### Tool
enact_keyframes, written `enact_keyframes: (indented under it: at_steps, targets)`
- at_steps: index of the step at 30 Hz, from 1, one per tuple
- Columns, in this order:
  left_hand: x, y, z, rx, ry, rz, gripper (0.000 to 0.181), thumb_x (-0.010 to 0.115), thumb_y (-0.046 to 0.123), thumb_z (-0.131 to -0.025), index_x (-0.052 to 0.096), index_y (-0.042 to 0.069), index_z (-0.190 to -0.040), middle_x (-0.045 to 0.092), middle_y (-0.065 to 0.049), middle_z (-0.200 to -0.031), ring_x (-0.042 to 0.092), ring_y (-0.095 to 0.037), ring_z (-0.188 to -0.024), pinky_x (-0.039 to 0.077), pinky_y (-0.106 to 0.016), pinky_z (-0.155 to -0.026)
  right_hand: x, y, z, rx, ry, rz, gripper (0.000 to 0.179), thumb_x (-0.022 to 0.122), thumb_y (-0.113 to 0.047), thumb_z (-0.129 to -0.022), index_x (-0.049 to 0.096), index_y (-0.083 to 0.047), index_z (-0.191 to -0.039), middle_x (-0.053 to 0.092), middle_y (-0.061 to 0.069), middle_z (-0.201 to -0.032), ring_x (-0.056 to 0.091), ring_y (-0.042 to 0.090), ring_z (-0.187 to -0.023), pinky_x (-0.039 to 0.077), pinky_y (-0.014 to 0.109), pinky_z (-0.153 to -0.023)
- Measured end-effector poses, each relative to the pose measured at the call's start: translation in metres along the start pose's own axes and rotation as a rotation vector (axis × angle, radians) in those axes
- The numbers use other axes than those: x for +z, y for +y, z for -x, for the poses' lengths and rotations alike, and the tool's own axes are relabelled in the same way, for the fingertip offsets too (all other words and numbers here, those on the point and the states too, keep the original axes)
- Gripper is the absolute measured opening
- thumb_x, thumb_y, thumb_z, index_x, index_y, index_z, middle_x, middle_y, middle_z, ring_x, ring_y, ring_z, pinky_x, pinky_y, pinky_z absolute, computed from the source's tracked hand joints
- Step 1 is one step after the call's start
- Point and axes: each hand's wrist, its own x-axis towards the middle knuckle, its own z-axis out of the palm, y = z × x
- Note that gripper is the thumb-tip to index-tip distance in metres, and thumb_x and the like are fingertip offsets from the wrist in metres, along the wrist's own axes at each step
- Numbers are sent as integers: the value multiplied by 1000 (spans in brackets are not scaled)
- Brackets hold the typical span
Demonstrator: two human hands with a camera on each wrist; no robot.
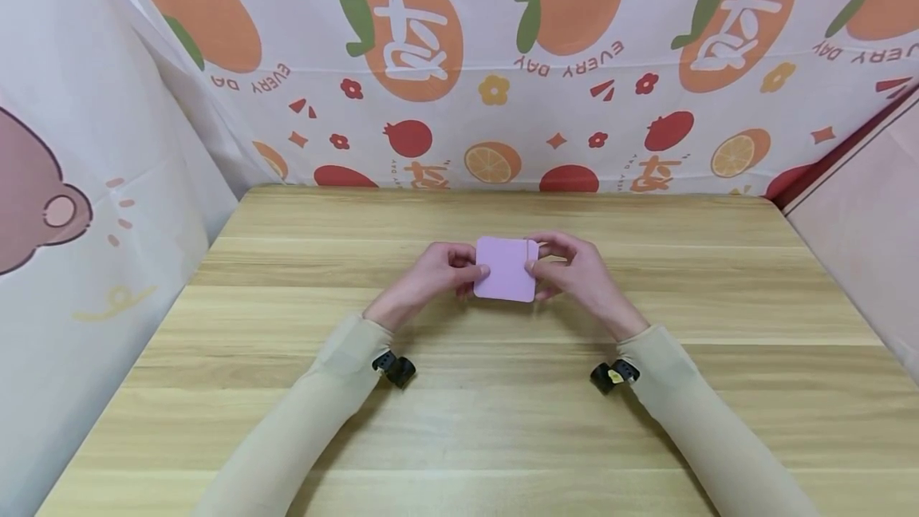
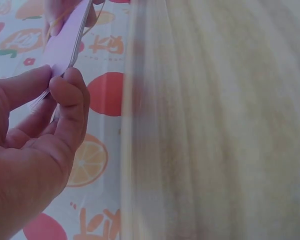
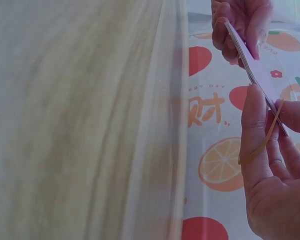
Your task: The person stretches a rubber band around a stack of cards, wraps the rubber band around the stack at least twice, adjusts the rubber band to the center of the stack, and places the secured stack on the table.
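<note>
Both hands hold up a thin stack of square purple cards (image 1: pixel 506 270) with rounded corners, above the table's far half. My left hand (image 1: pixel 448 268) pinches its left edge, thumb on the front face and fingers behind. At the right edge, my right hand (image 1: pixel 570 266) grips it the same way. A tan rubber band (image 3: pixel 264 144) stretches from the card edge by the right thumb around a finger of that hand. Layered edges of the stack (image 2: pixel 65 45) show in the left wrist view. The fingers behind the cards are partly hidden in the head view.
A wooden table (image 1: pixel 459 421) lies under both arms. Behind it hangs a white cloth (image 1: pixel 495 122) printed with fruit, and another cloth (image 1: pixel 108 182) hangs on the left. Each sleeve cuff carries a small black wrist camera (image 1: pixel 400 372).
</note>
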Motion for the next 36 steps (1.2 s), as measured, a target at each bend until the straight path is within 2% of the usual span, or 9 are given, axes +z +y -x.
enact_keyframes:
  at_steps: [4,12,15,20,25,29,32,36]
  targets:
    - [1,2,2,-22,-7,-8,16,65,12,-96,61,1,-85,59,-10,-71,52,-18,-61,42,-27,-56,0,0,0,1,2,-7,42,72,-6,-89,59,-4,-129,61,21,-107,68,26,-81,59,47,-61]
    - [4,3,4,-10,5,16,18,66,9,-94,58,1,-81,60,-11,-68,51,-18,-57,41,-27,-53,2,0,0,-6,-17,29,40,73,-10,-90,60,-6,-128,62,20,-107,68,28,-82,58,50,-61]
    - [3,1,3,22,10,35,18,67,8,-93,57,1,-80,59,-11,-66,51,-18,-56,41,-26,-51,4,0,0,-4,-23,44,40,72,-10,-90,60,-5,-127,63,19,-108,68,28,-82,58,51,-62]
    - [-1,0,1,84,38,62,17,67,5,-93,58,-1,-81,57,-12,-63,50,-18,-53,40,-24,-48,7,-1,0,33,-35,2,38,71,-8,-91,59,1,-125,64,20,-109,66,26,-81,59,45,-66]
    - [0,0,0,113,79,105,14,66,2,-92,58,-2,-81,56,-10,-60,50,-16,-50,40,-23,-46,11,-1,3,56,-76,-21,38,70,-9,-92,58,5,-125,65,20,-109,66,27,-84,59,42,-74]
    - [-1,2,-2,142,124,152,14,66,0,-91,57,-4,-81,57,-9,-58,51,-14,-47,41,-24,-44,18,1,5,79,-79,-69,35,67,-5,-92,58,10,-122,64,26,-106,67,22,-82,58,39,-80]
    - [-3,3,-1,130,150,175,13,65,0,-92,57,-5,-82,57,-9,-59,52,-15,-47,42,-24,-44,23,4,4,107,-52,-151,26,65,-4,-93,60,11,-113,64,28,-101,67,18,-77,58,35,-78]
    - [-5,3,-1,110,186,215,11,64,0,-93,58,-4,-85,57,-9,-61,52,-15,-49,41,-25,-45,29,8,4,143,-18,-277,18,62,-6,-97,60,12,-99,66,19,-87,65,15,-71,58,29,-70]
